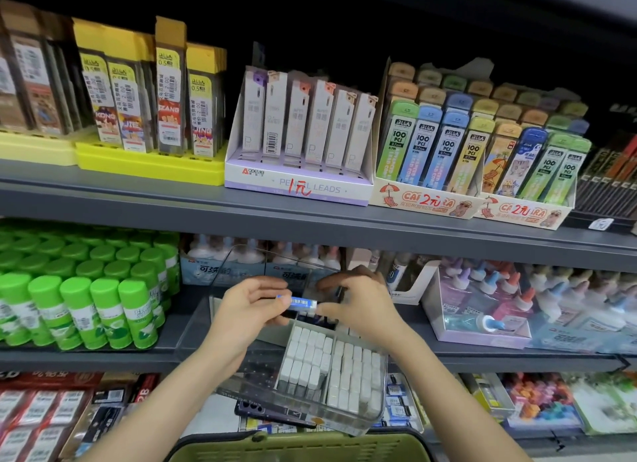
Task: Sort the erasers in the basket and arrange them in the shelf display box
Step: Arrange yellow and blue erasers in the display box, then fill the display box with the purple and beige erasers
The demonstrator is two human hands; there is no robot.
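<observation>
One eraser [300, 303] with a blue sleeve and a barcode is held in the air between both hands. It is above the back part of the clear display box [376, 414]. Its long axis lies almost level and runs from left to right, and the barcode side faces the camera. The white end at the right side is a little lower than the blue end.

The left hand [241, 310] holds the left end of the eraser. Its fingers [270, 283] are curled over the top and the thumb comes from below, so the end is pinched. The right hand [362, 303] holds the right end in the same way, with bent fingers [331, 282] above and the thumb under the white tip. Both hands are closed on this one eraser.

The display box stands on the middle shelf [138, 355] and sticks out over the front edge of this shelf. Inside it, many white erasers [331, 368] stand upright in tight rows, in the middle and right compartments. A green basket [310, 444] is below the box, at the bottom edge of the view. Green glue sticks [86, 299] stand at the left part of the same shelf.
</observation>
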